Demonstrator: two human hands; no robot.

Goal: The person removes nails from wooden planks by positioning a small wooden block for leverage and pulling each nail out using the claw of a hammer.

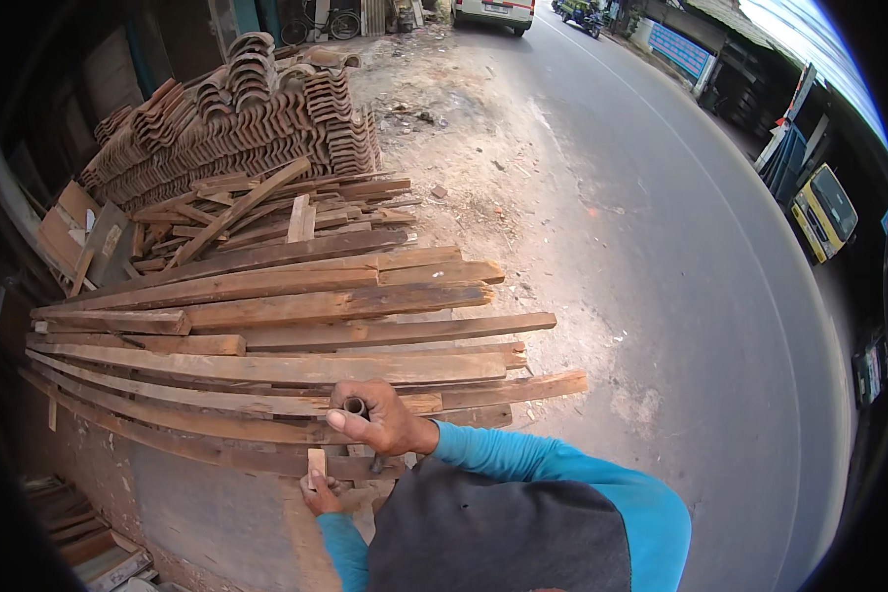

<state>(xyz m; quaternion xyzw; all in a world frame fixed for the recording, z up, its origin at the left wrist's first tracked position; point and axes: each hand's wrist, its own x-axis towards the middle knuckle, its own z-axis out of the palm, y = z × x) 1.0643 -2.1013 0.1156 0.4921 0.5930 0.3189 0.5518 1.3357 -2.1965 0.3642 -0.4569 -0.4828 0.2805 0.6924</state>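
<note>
My right hand (390, 422) is closed around a tool with a hollow, pipe-like handle end (355, 406), its round opening facing up. The rest of this tool is mostly hidden below my fist, so I cannot tell its kind. Closer to my body and slightly left, my left hand (323, 496) grips a small wooden block (316, 466) that stands upright between thumb and fingers. Both hands are over the near edge of a row of long wooden beams (266, 368), laid side by side and pointing right.
Shorter wood scraps (266, 217) lie heaped beyond the beams, with stacked clay roof tiles (237, 128) behind them. A paved road (701, 296) runs along the right, with a white van (493, 10) far ahead and a yellow vehicle (824, 212) across it. More timber (79, 533) lies at lower left.
</note>
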